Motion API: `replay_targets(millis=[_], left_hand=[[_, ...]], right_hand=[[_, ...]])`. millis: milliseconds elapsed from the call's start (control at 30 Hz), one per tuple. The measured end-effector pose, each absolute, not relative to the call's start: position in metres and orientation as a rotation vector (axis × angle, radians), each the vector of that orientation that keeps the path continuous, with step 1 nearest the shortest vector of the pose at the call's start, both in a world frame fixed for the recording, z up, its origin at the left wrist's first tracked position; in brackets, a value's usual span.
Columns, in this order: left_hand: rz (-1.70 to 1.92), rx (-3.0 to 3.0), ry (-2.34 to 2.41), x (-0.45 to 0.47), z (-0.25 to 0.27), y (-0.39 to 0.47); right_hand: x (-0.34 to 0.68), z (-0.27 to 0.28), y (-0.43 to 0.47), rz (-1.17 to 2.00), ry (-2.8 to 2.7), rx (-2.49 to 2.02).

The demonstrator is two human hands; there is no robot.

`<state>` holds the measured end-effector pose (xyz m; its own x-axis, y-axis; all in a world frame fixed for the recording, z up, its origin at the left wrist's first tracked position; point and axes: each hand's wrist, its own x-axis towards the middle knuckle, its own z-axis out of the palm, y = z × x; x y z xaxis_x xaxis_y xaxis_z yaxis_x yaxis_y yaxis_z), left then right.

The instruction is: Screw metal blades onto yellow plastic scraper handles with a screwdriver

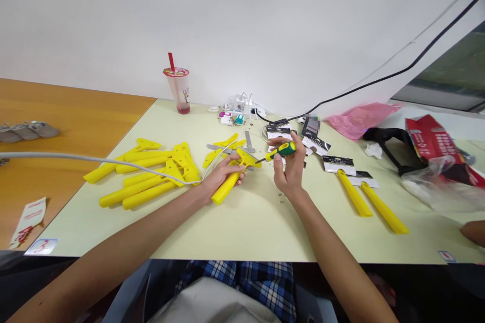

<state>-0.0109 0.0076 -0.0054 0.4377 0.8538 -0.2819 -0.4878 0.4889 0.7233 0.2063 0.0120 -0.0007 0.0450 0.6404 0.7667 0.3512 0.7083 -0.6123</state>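
Note:
My left hand (pixel 223 175) is closed around a yellow plastic scraper (pixel 226 189), its wide head tilted up and its handle pointing toward me. A screwdriver (pixel 282 151) with a green and yellow grip is in my closed right hand (pixel 291 174). The shaft points left, with its tip at the scraper head; whether it sits in a screw is too small to tell. Just behind lie loose yellow head plates (pixel 212 158) and flat metal blades (pixel 248 140). A few tiny metal bits (pixel 281 198) rest below my right hand.
Several yellow scraper parts (pixel 142 189) are piled at left, crossed by a grey cable (pixel 94 159). A drink cup (pixel 178 91) and a power strip (pixel 238 103) stand by the wall. Rightward are carded handles (pixel 354 194), a pink bag (pixel 359 118) and another person's arm (pixel 473 232).

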Motion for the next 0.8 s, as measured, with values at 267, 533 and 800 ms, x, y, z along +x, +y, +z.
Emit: replay_targets(millis=[267,533,800], left_hand=[[0.924,0.598,0.669,-0.01,-0.009,0.008],[0.949,0.582,0.673,-0.009,-0.011,0.01],[0.929,0.59,0.684,-0.008,-0.01,0.008]], right_hand=[[0.198,-0.008,0.017,0.264,-1.491,-0.911],[0.2,-0.01,0.02,0.328,-1.601,-0.805],[0.204,-0.013,0.023,0.211,-1.585,-0.856]])
